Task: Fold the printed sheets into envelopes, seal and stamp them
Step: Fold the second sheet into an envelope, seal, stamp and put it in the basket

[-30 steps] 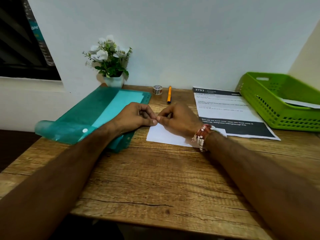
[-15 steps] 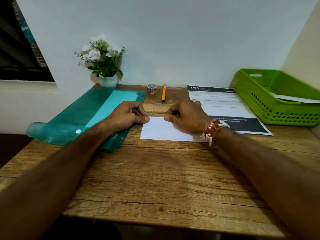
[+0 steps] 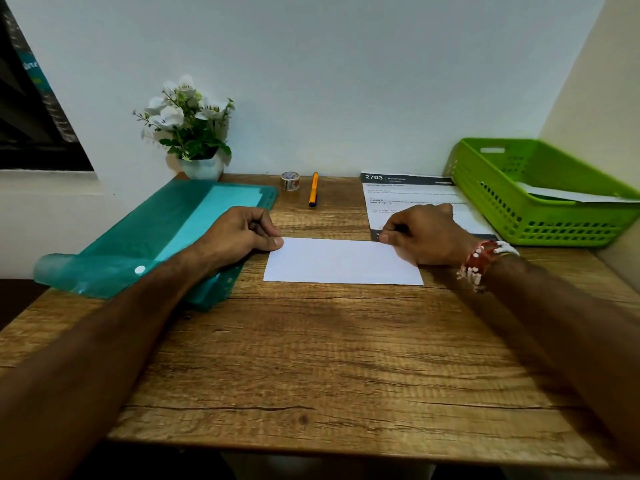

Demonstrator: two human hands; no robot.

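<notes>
Centre frame: curled left hand (image 3: 242, 233) and right hand (image 3: 427, 233) pinch 2 top corners of the folded white paper sheet (image 3: 343, 261).

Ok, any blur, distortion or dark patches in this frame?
Head view: wide-angle bowing of the table edges; basket and folder slightly soft; paper, left hand and right hand sharp; forearms at the bottom dark.

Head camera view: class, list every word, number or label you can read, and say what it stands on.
"2703": dark header band of the printed white sheet.
Smaller lines on that sheet: too blurred to read.
Print on the small patterned tape roll: too small to read.
Lettering on the teal sign behind the dark window: blurred.
The folded white paper: no text shows.
</notes>
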